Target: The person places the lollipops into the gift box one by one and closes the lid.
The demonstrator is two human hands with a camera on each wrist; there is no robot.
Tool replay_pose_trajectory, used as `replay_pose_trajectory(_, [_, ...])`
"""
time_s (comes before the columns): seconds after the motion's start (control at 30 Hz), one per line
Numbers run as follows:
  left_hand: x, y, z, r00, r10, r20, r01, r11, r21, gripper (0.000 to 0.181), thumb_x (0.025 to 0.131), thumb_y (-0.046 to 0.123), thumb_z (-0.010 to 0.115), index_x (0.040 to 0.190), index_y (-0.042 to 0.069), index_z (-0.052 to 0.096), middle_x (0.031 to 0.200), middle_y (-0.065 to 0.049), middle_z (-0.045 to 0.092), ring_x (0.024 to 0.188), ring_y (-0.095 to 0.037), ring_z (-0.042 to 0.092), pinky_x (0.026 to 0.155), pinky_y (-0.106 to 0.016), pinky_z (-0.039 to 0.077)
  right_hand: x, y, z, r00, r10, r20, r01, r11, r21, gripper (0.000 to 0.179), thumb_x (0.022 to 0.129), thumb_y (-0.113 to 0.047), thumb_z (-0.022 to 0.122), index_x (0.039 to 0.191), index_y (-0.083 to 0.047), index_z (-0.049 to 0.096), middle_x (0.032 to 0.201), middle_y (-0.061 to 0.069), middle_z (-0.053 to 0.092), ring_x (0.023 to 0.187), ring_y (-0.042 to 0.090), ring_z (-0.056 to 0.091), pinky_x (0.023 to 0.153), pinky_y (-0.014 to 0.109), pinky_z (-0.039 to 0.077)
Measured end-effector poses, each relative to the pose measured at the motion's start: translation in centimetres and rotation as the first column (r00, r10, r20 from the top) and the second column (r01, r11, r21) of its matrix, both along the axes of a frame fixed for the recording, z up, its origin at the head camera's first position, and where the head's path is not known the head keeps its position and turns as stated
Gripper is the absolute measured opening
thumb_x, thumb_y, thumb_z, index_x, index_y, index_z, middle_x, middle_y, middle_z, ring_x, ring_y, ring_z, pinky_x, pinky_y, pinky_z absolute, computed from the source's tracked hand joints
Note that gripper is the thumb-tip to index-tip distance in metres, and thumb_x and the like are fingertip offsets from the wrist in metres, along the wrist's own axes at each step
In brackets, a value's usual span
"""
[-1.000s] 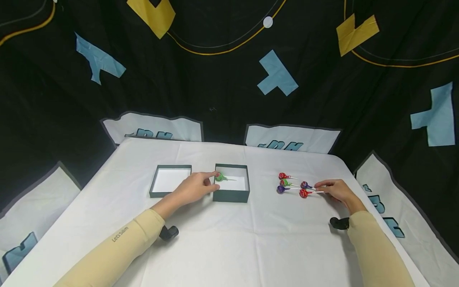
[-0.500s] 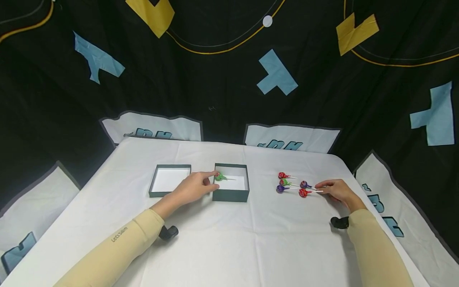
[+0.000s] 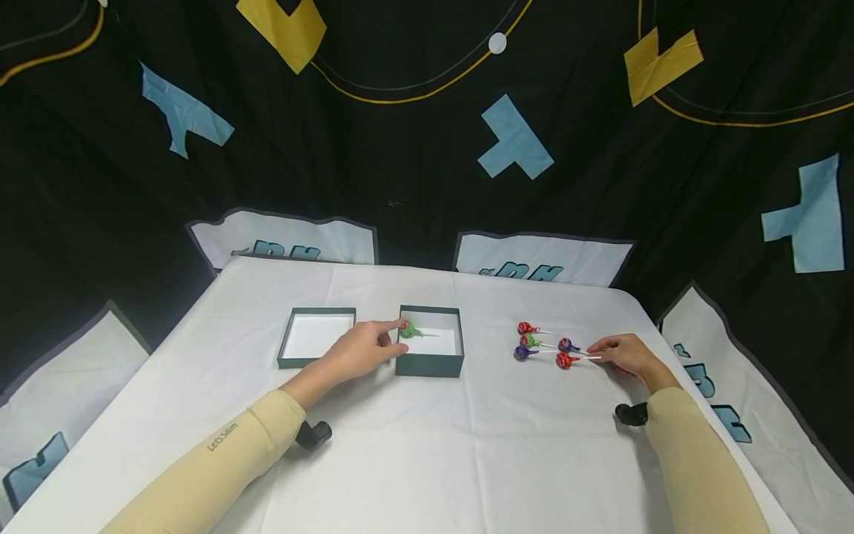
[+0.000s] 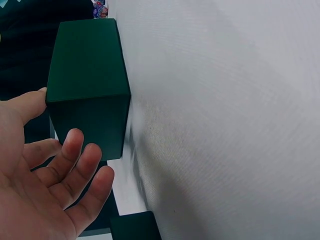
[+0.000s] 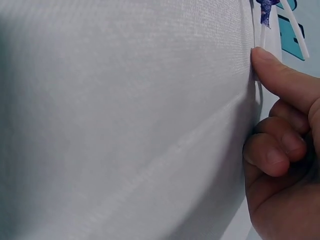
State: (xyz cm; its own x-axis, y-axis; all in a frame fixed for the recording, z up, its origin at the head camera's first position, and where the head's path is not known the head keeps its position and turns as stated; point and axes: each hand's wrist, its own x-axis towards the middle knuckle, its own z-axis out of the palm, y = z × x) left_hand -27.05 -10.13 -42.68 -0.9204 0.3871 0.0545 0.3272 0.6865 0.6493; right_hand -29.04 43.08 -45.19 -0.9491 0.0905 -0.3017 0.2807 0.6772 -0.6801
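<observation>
In the head view my left hand is at the left wall of a dark green box. The thumb and index finger hook at its rim, while the other fingers lie curled near the outer side in the left wrist view. Inside the box rests a lollipop in a green wrapper, its stick pointing right and its head partly behind the index finger. My right hand pinches the white stick of a purple lollipop at the table. Beside that stick lies a red lollipop.
A shallow dark green box lid lies left of the box, white inside up. Left of the right hand are another red lollipop, a green-and-red lollipop and another purple lollipop. All stand on a white cloth-covered table before a black backdrop.
</observation>
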Motion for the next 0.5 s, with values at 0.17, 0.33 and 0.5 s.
replay_pose_trajectory(0.17, [0.1,-0.04,-0.11,1.0,0.001,0.003,-0.001,1.0,0.006,0.063,0.093,0.039,0.07,0.148,0.013,0.052,0.078,0.002,0.062,0.06,-0.013,0.049,0.055,-0.03,0.04,0.09,-0.14,0.2,1.0,0.009,0.001,-0.009,1.0,0.01,0.02,0.093,-0.016,0.07,0.109,-0.007,0.077,0.096,0.004,0.061,0.076,0.02,0.046,0.063,0.03,0.038])
replay_pose_trajectory(0.33, [0.06,0.0,-0.13,1.0,-0.001,-0.003,0.001,1.0,0.001,0.063,0.093,0.039,0.07,0.148,0.014,0.053,0.078,0.003,0.062,0.06,-0.012,0.049,0.054,-0.029,0.039,0.12,-0.12,0.16,1.0,0.008,-0.022,-0.007,1.0,0.03,0.018,0.093,-0.016,0.069,0.106,-0.006,0.077,0.09,0.001,0.061,0.069,0.018,0.045,0.058,0.029,0.038])
replay_pose_trajectory(0.5, [-0.01,0.06,-0.18,1.0,0.005,-0.01,-0.005,1.0,-0.015,0.062,0.093,0.04,0.07,0.147,0.014,0.053,0.079,0.003,0.062,0.06,-0.012,0.05,0.054,-0.028,0.04,0.0,-0.07,-0.13,0.999,0.006,-0.037,-0.004,0.999,0.043,0.018,0.093,-0.018,0.07,0.105,-0.006,0.077,0.088,0.001,0.061,0.069,0.018,0.046,0.058,0.029,0.038])
